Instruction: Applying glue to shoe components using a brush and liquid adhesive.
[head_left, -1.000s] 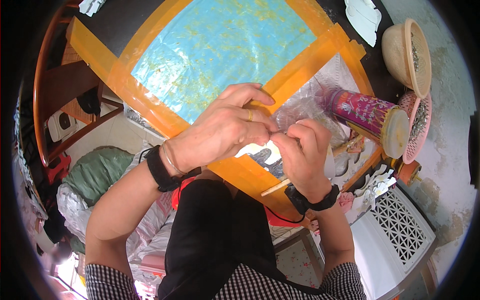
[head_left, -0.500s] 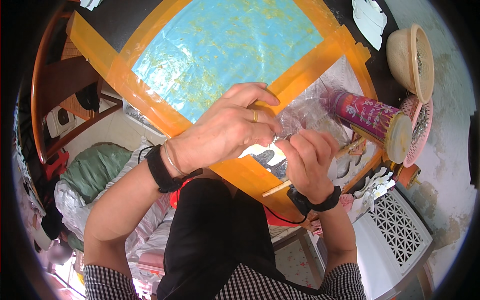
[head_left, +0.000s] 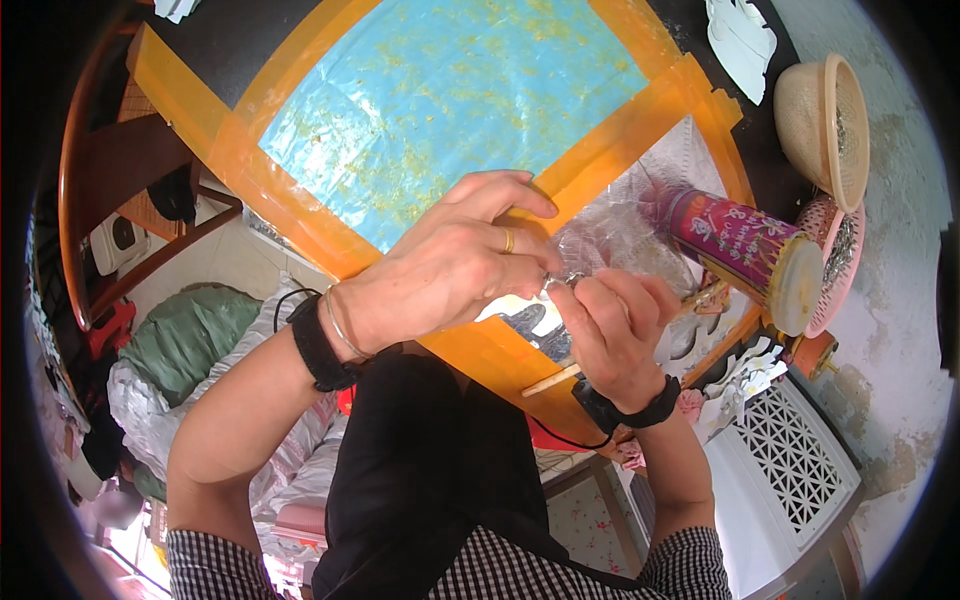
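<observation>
My left hand (head_left: 462,255), wearing a ring and a bracelet, reaches over the near edge of the work surface. Its thumb and index finger are pinched together, the other fingers loosely bent. Close against it, my right hand (head_left: 618,325) is closed with curled fingers. Between the fingertips of both hands sits a small silvery piece (head_left: 570,277), mostly covered, its kind unclear. Beneath them lies a grey and white patterned piece (head_left: 535,322). A thin wooden stick (head_left: 548,381) passes under my right hand; whether it is held cannot be told.
Blue sheeting (head_left: 450,110) with yellow smears is bordered by orange tape (head_left: 600,190). Right of my hands, a purple can (head_left: 730,235) lies tilted on clear plastic. Beyond are a beige basket (head_left: 800,120), a pink basket (head_left: 843,260) and a white vented box (head_left: 790,460). A wooden chair (head_left: 120,165) stands left.
Both hands stay close together in nearly the same place. The right fingers have shifted slightly, and a bit more of the silvery piece shows between the fingertips.
</observation>
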